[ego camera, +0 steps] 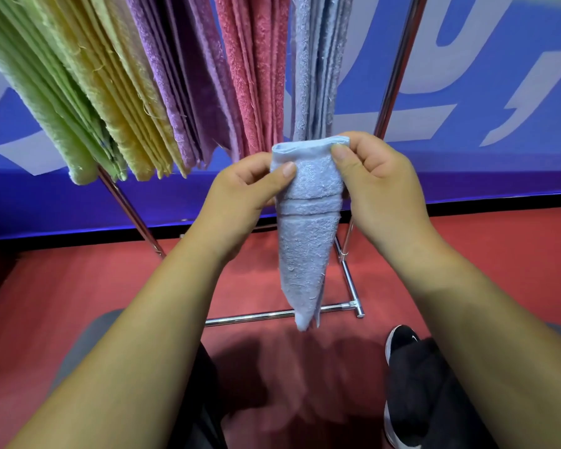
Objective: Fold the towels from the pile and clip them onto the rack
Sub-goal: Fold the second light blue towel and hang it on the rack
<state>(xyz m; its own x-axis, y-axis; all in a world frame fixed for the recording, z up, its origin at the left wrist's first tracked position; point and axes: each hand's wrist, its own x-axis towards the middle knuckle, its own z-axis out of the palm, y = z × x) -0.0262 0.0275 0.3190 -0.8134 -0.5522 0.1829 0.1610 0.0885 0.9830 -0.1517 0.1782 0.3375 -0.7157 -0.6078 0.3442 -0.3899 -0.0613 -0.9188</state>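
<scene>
A folded light-blue towel point(305, 241) hangs in front of me, narrowing to a point at the bottom. My left hand point(243, 192) pinches its upper left edge, thumb on the front. My right hand point(376, 179) pinches the upper right corner at the hem. Behind it, folded towels hang from the rack: green towels point(42, 102), yellow towels point(117, 92), purple towels point(182, 79), pink towels point(256, 66) and light-blue towels point(314, 66). No clip shows in view.
The rack's chrome legs point(399, 63) slant down to a floor bar point(272, 315) on the red floor. A blue banner point(499, 92) stands behind. My black shoe point(402, 341) is at the lower right.
</scene>
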